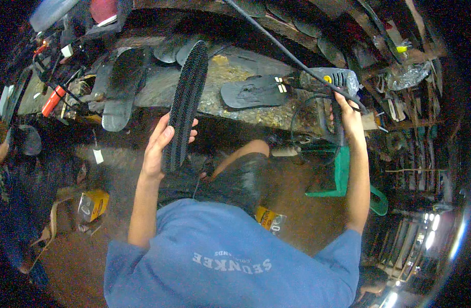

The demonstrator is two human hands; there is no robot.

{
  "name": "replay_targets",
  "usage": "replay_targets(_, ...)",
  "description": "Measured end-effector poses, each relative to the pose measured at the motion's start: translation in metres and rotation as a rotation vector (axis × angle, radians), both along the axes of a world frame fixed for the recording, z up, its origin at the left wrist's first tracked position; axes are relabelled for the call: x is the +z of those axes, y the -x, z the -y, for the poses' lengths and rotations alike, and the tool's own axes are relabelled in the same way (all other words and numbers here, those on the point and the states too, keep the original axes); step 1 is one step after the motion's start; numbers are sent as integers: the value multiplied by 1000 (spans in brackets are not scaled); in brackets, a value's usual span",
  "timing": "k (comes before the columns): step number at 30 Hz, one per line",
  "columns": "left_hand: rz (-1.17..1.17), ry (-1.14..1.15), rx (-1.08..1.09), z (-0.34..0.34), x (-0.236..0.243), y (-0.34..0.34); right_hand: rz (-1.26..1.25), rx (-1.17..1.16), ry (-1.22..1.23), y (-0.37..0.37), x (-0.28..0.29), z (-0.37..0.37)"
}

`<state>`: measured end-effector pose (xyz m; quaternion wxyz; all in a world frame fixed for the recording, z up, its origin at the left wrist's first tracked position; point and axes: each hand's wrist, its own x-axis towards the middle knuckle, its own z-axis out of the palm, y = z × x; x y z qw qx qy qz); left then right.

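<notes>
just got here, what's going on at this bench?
A person in a blue T-shirt works bare-handed at a cluttered, worn bench. The left hand holds up a long black sole-shaped piece with zigzag tread, tread toward the camera. The right hand grips a grey power tool with a vented housing. Beside that tool, a flat black sole-shaped piece with pale marks lies on the bench.

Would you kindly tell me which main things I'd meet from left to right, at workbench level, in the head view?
Orange cylindrical object, dark flat sole, black textured sole held upright in the left hand, grey sole-shaped piece, grey power tool, clear plastic wrapping.
</notes>
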<state>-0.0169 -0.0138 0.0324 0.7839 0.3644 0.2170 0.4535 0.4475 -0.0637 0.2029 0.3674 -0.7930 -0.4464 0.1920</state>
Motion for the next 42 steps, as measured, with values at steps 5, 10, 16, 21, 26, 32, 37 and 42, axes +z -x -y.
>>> replay_targets(5, -71, 15, 49, 2, -1, 10, -158, -43, 93, 21, 7, -1)
replay_targets(10, -43, 3, 75, 1, -5, 17, -185, 45, 189, 52, 20, 0)
replay_targets(16, -67, 0, 88, 3, -6, 17, -11, 90, 163, 92, 23, -5)
replay_targets(21, -69, 20, 103, 4, -4, 18, -93, 203, 165, 119, 32, 0)
replay_targets(26, -85, 18, 114, 5, -6, 20, -150, 302, 201, 137, 36, 6)
replay_targets(32, -88, -4, 121, 3, -10, 18, -86, 290, 228, 133, 35, 16)
replay_targets(37, -84, -9, 113, 1, -12, 12, 4, 252, 150, 110, 30, 22)
replay_targets(42, -105, -8, 101, 0, -12, 7, 29, 98, 193, 78, 29, 29)
